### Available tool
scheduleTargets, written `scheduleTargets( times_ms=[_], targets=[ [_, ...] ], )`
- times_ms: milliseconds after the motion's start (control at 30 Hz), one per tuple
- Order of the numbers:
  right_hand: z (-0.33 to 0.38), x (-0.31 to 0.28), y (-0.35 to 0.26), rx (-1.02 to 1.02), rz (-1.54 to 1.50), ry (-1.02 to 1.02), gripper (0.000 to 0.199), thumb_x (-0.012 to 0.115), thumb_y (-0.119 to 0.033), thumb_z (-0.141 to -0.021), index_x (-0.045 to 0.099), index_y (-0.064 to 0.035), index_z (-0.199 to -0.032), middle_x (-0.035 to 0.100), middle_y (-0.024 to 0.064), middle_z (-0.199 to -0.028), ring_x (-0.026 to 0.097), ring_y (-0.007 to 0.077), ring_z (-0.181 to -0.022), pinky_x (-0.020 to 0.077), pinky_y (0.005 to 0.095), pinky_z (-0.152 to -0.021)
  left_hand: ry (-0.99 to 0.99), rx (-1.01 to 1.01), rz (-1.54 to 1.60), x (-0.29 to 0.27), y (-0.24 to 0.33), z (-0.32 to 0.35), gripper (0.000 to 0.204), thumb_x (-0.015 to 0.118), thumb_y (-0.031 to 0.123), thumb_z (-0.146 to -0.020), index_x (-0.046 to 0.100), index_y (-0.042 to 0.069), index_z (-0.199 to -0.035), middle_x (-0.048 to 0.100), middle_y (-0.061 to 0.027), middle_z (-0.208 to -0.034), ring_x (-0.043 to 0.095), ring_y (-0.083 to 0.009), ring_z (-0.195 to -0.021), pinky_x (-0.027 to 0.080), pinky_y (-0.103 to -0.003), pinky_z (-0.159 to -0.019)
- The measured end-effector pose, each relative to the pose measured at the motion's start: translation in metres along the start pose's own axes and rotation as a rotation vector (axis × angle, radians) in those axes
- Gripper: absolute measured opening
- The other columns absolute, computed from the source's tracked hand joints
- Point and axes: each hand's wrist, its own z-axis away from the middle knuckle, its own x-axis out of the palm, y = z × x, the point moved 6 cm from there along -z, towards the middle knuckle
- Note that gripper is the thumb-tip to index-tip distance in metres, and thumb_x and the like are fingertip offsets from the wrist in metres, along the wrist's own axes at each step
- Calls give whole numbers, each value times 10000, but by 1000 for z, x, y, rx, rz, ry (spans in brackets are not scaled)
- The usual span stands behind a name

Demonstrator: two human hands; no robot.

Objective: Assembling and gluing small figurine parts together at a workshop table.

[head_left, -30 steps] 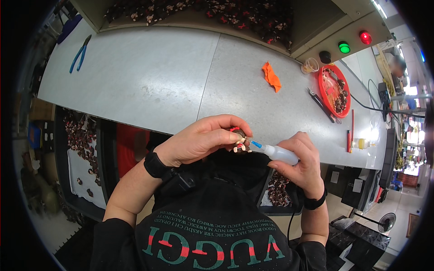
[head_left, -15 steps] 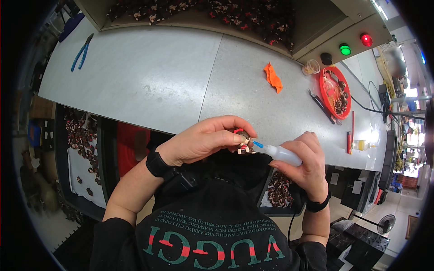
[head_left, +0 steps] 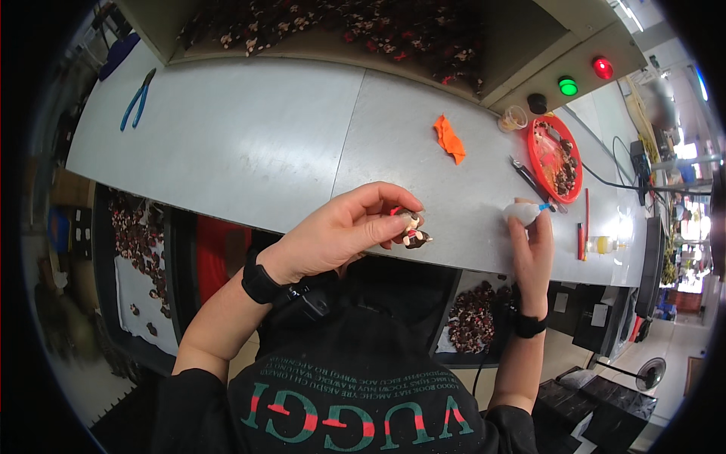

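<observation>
Your left hand (head_left: 336, 227) is closed around a small brown figurine (head_left: 414, 233), which has red and cream-coloured parts; you pinch it between the thumb and the fingers, above the near edge of the table (head_left: 257, 136). Your right hand (head_left: 534, 256) grasps a whitish bottle (head_left: 519, 212), whose blue tip (head_left: 544, 206) points to the right, away from the figurine. I cannot tell if this bottle touches the table. Near it there is a red tray (head_left: 534, 161) with small pieces inside, and a dark slender tool (head_left: 529, 178) lies just beside this tray. Farther on the table are a clear cup (head_left: 513, 118), a crumpled orange piece (head_left: 449, 139) and, at the left, blue-handled pliers (head_left: 137, 104).
</observation>
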Motion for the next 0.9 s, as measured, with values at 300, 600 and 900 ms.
scheduleTargets(
  times_ms=[300, 600, 900],
  targets=[
    [14, -32, -1, 49, 283, 374, 483, 728, -86, -818, 481, -4, -1225, 561, 106, -1166, 533, 193, -1076, 422, 324, -906, -4, -27, -51, 3, -1, -4, 334, 625, 16, -902, 509, 24, -1215, 604, -64, -1099, 612, -117, -993, 547, -255, -826],
    [31, 80, -79, -292, -61, -43, 561, 860, -70, -629, 528, -43, -1081, 555, 97, -1033, 538, 273, -955, 458, 360, -831, -8, -22, -159, 5, -6, -7, 318, 637, 0, -891, 508, 10, -1182, 599, -100, -1112, 621, -168, -1027, 588, -311, -782],
    [30, 102, -57, -156, -389, -38, 436, 802, 33, -655, 551, -69, -997, 555, 65, -975, 561, 223, -899, 502, 308, -716, -2, -56, -126, 8, -3, -9, 295, 659, 3, -878, 536, -3, -1146, 616, -101, -1084, 626, -171, -1015, 569, -322, -841]
  ],
)
